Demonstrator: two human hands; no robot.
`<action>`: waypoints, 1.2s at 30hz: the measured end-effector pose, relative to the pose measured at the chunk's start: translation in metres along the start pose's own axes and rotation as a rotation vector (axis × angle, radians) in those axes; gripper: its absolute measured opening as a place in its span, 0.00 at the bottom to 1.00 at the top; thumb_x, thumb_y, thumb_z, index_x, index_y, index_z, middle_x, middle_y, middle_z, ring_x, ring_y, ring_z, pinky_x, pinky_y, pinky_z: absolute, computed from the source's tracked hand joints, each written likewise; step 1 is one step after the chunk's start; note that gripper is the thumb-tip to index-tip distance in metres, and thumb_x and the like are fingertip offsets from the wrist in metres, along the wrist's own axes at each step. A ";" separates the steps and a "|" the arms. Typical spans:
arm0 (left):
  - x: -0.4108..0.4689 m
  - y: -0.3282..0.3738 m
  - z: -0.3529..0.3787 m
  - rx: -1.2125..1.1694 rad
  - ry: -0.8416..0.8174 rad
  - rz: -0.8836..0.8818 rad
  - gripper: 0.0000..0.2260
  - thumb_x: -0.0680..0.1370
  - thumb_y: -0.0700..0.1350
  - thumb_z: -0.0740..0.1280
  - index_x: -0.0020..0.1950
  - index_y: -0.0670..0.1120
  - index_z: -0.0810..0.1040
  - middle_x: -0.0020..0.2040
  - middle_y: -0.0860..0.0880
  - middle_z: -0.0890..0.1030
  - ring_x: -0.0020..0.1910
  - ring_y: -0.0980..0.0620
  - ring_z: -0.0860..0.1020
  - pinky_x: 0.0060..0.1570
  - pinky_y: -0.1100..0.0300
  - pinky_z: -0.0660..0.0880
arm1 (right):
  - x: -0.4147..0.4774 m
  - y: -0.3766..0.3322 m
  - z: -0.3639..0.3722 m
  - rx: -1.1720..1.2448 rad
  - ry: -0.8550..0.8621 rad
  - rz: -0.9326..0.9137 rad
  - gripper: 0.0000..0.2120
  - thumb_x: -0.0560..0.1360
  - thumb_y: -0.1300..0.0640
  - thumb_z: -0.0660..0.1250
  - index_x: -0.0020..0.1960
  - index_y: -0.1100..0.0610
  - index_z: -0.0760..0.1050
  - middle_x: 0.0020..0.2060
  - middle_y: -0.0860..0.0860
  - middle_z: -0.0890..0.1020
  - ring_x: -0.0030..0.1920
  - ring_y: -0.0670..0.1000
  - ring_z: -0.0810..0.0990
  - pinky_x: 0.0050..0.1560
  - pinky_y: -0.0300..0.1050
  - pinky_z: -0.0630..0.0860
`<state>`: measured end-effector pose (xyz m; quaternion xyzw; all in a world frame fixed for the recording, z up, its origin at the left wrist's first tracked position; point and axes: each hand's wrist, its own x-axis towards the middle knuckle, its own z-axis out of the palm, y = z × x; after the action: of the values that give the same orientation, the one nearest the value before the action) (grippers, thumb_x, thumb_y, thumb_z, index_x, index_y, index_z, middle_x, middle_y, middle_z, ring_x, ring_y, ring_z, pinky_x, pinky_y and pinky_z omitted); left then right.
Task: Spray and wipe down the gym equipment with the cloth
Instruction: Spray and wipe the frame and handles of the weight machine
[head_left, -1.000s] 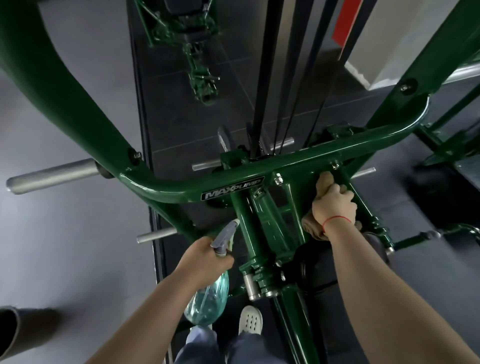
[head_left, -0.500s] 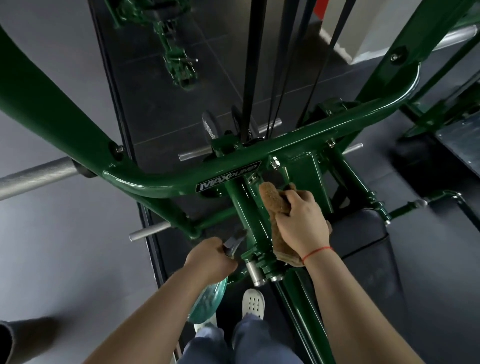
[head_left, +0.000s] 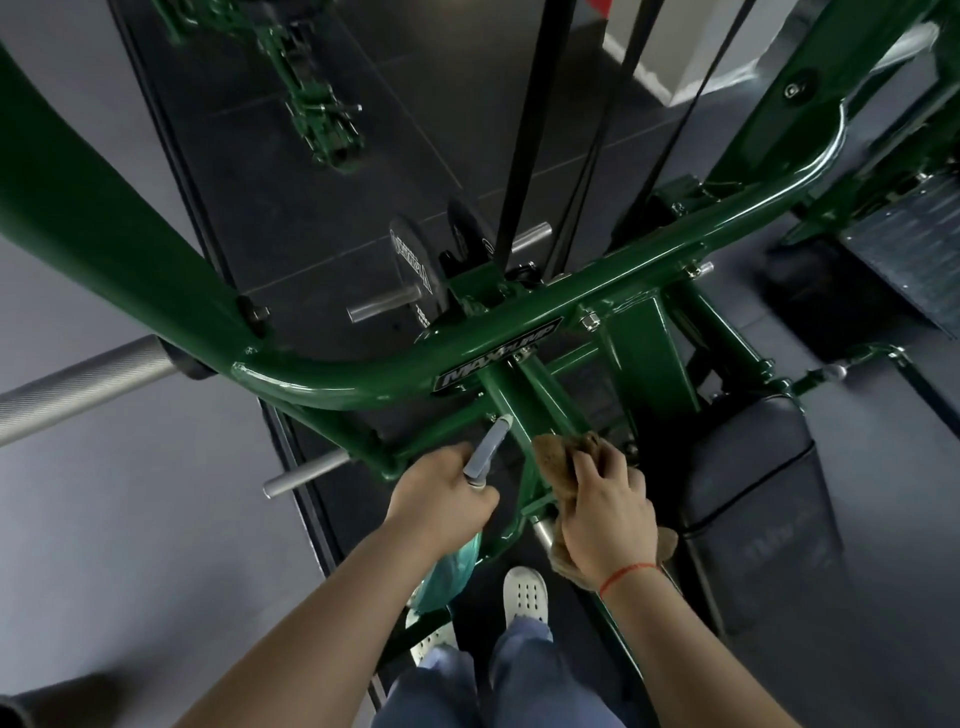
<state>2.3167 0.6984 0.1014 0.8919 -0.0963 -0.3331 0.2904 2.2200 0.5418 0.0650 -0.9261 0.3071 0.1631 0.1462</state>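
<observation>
Cloth (head_left: 558, 462) pressed on green frame (head_left: 524, 410), right hand (head_left: 605, 514).

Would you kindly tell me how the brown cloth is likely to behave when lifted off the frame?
The cloth is probably floppy: it bunches under the right hand and a loose end hangs by the wrist. It likely weighs little, since fingers alone hold it. Its fuzzy nap may drag on the green frame.

The teal plastic spray bottle (head_left: 452, 569), held in the left hand (head_left: 441, 501), is just left of the brown cloth (head_left: 558, 460). The right hand (head_left: 608, 519) grips the cloth against the green steel frame (head_left: 363, 374). The black padded seat (head_left: 753, 493) lies to the right.
</observation>
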 end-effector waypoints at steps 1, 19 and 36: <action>0.000 -0.002 -0.004 -0.006 0.002 0.011 0.03 0.74 0.45 0.67 0.42 0.52 0.74 0.36 0.52 0.77 0.34 0.50 0.75 0.33 0.60 0.68 | 0.000 -0.002 0.009 -0.041 0.022 -0.018 0.24 0.74 0.55 0.69 0.69 0.51 0.71 0.75 0.54 0.65 0.67 0.62 0.70 0.59 0.60 0.75; 0.020 -0.004 -0.083 -0.483 0.229 0.162 0.01 0.72 0.40 0.75 0.40 0.45 0.85 0.41 0.43 0.86 0.46 0.40 0.83 0.54 0.40 0.79 | 0.111 -0.075 -0.005 -0.101 0.063 -0.225 0.24 0.77 0.53 0.66 0.72 0.45 0.69 0.71 0.54 0.64 0.67 0.61 0.65 0.63 0.60 0.69; 0.031 0.001 -0.090 -0.508 0.156 0.073 0.13 0.65 0.48 0.78 0.46 0.44 0.86 0.41 0.43 0.86 0.47 0.40 0.85 0.57 0.37 0.78 | 0.129 -0.117 0.025 -0.955 -0.142 -0.893 0.21 0.80 0.52 0.62 0.72 0.55 0.72 0.76 0.56 0.63 0.75 0.60 0.58 0.74 0.62 0.54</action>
<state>2.3989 0.7271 0.1398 0.8092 -0.0190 -0.2660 0.5235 2.3844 0.5739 0.0120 -0.9145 -0.2232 0.2660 -0.2076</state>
